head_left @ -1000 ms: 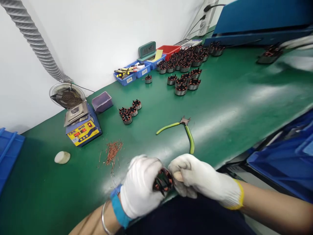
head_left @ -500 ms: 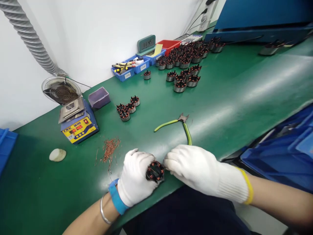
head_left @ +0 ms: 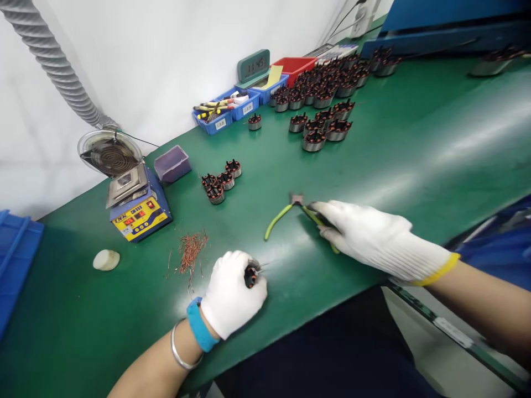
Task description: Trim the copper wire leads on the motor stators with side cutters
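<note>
My left hand (head_left: 234, 293), in a white glove, is closed around a wound motor stator (head_left: 250, 276) just above the near part of the bench. Thin wire ends stick out from the stator to the right; most of it is hidden by my fingers. My gloved right hand (head_left: 357, 232) has its fingers on one handle of the green-handled cutting pliers (head_left: 297, 200), which lie spread on the bench. A heap of copper wire offcuts (head_left: 192, 253) lies to the left of my left hand.
Several stators (head_left: 215, 192) stand in a small group, with a larger crowd (head_left: 323, 83) behind. At the left are a blue-yellow solder pot (head_left: 139, 213), a purple bin (head_left: 172, 164) and a white round piece (head_left: 106, 260). Tool trays (head_left: 219, 124) and a clock (head_left: 253, 65) line the wall.
My right hand has left the stator and moved right and forward to the pliers, whose handles have shifted slightly. My left hand still holds the stator, now turned more into the palm.
</note>
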`<state>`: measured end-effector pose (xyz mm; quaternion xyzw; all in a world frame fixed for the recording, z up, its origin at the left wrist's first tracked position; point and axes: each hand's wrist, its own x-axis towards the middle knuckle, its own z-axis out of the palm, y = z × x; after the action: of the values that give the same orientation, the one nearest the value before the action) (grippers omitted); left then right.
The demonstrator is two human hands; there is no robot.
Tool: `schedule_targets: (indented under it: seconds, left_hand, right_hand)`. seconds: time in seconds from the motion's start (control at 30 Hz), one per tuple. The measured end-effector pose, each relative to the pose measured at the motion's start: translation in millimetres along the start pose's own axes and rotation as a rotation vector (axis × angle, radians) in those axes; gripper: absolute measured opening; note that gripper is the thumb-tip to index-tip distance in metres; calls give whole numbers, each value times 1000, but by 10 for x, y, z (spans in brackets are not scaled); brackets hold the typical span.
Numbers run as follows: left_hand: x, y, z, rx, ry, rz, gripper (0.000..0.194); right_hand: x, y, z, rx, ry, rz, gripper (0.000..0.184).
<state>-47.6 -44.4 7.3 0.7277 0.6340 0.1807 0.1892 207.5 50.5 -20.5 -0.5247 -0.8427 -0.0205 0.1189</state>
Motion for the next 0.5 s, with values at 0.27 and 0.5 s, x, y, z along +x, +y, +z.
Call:
schedule_targets:
  seconds: [0.27, 0.5]
  left_hand:
    - [43, -153, 1, -127, 38, -84, 8]
    - [71, -148, 50, -139, 75, -93, 10]
  right_hand:
    - [231, -409, 64, -67, 43, -147, 88]
    - [95, -324, -97, -23, -64, -173, 65]
